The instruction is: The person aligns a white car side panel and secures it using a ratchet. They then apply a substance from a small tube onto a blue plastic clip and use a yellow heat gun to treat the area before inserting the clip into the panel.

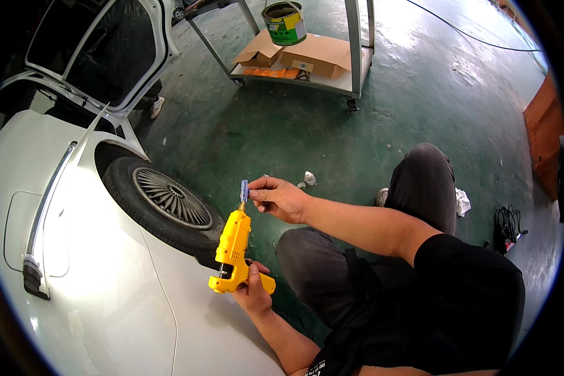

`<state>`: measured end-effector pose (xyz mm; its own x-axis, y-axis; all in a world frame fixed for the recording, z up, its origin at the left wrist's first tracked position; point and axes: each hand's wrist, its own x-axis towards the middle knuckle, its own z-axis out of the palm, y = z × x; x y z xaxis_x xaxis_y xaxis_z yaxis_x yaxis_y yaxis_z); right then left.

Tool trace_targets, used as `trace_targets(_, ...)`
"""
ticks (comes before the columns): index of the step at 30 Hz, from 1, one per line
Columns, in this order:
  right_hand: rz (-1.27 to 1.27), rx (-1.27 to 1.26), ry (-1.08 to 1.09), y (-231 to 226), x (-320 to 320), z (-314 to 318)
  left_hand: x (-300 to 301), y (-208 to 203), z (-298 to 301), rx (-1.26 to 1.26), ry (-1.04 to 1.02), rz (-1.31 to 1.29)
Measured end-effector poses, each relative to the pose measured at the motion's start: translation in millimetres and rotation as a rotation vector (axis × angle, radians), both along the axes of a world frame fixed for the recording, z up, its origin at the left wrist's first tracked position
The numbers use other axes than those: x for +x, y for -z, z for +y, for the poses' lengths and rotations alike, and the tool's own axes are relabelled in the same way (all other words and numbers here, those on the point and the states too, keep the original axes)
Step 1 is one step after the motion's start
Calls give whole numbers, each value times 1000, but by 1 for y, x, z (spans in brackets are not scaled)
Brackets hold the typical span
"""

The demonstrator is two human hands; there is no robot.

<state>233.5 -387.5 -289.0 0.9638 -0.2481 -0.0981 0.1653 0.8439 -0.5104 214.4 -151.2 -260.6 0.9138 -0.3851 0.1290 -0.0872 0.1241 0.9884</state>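
Note:
My left hand point(254, 293) is wrapped round the handle of a yellow hot glue gun point(233, 241), which points up and away from me beside the white car. Between the thumb and fingers of my right hand point(283, 199) is a small blue plastic tab point(244, 190). The tab sits at the gun's metal nozzle point(241, 205); whether the two touch I cannot tell. Just left of the gun is the car's rear wheel point(172, 197), with the white body panel point(116, 269) nearer to me.
A light bar point(47, 216) stands against the car body. At the far side a wheeled cart point(356, 50) carries cardboard boxes point(319, 53) and a green and yellow bucket point(284, 25). A small white bottle point(310, 178) is on the green floor, and a black cable point(507, 225) lies right.

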Motion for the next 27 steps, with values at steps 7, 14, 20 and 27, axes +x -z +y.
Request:
trace_targets(7, 13, 62, -7, 1, 2, 3, 1, 3, 0, -6, 2, 7)
trace_targets(14, 22, -7, 37, 4, 7, 7, 3, 6, 9, -8, 31, 83)
trace_targets(20, 59, -37, 122, -3, 1, -4, 6, 3, 11, 85, 40, -47)
trace_targets(27, -115, -189, 128, -48, 32, -18, 24, 40, 4, 366, -70, -57)
